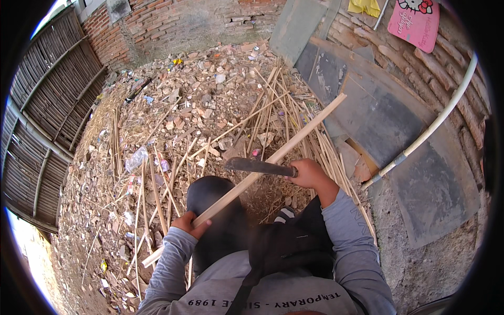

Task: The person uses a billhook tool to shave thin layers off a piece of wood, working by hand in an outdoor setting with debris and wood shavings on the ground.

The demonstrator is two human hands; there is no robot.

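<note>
My left hand (192,226) is closed round a long, pale bamboo strip (295,140) near its lower end. The strip slants up to the right across my left knee, its far end out over the ground. In my right hand (310,174) is the handle of a machete (247,165) with a dark, worn blade. The blade points left and crosses over the strip at about its middle; whether its edge touches the strip I cannot tell.
Loose bamboo strips (266,107) lie heaped ahead and to the right. Rubble and litter (178,123) cover the ground. A woven bamboo fence (50,94) stands left, a brick wall (173,26) behind. Dark boards (378,115) and a pale pole (441,118) lean at right.
</note>
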